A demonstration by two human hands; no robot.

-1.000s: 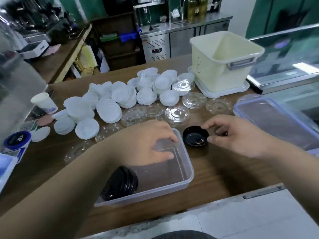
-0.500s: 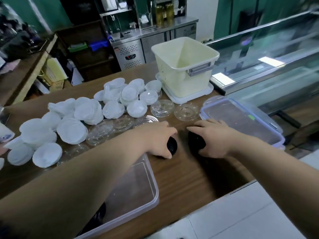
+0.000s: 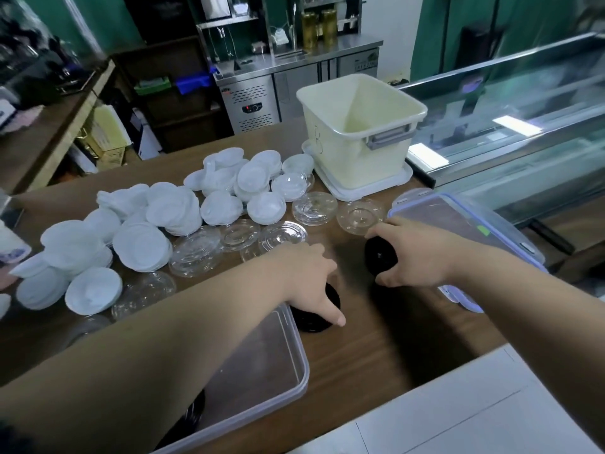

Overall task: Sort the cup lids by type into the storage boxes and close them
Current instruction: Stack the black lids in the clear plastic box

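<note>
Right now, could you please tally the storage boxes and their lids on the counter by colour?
Cream box: 1
Clear box: 1
White lid, under the cream box: 1
Blue-rimmed lid: 1
Total: 4

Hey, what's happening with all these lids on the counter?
A person is sorting cup lids. The left hand grips a black lid beside the clear box, which already holds black lids. The right hand holds another black lid. White lids and clear lids lie unsorted on the counter.
</note>
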